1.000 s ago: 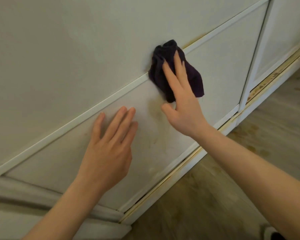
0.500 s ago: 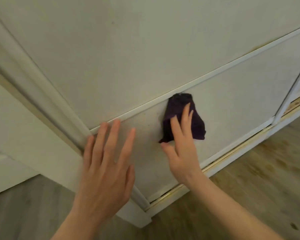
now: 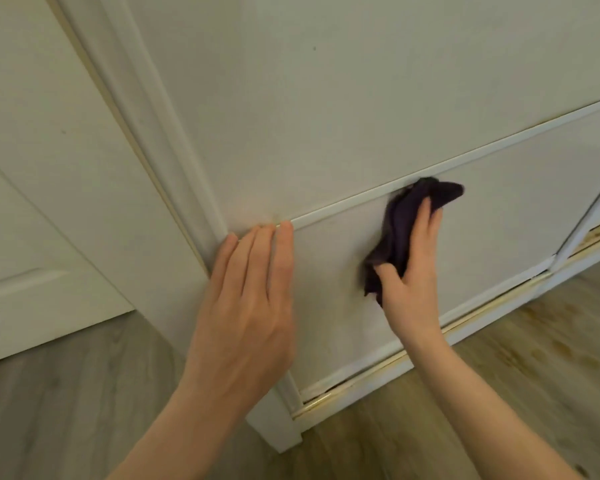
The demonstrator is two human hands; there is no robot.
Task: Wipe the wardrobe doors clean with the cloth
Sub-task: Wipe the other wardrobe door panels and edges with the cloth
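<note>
From my remote seat I see my left hand [image 3: 246,299] laid flat on the wardrobe door [image 3: 326,98], fingers straight and pressed together, holding nothing, their tips reaching the white trim strip [image 3: 361,197] right beside the door's left frame post [image 3: 174,150]. My right hand [image 3: 413,268] sits to the right of it on the lower panel [image 3: 499,209], forearm coming in from the lower right, fingers curved over the dark purple cloth [image 3: 406,216] and thumb clamped on its lower end, so it grips the cloth against the panel. The cloth is bunched into a long wad; its long axis runs from lower left to upper right, and the upper end touches the trim strip and pokes out past my fingertips. Wooden floor [image 3: 534,358] lies below the door.
</note>
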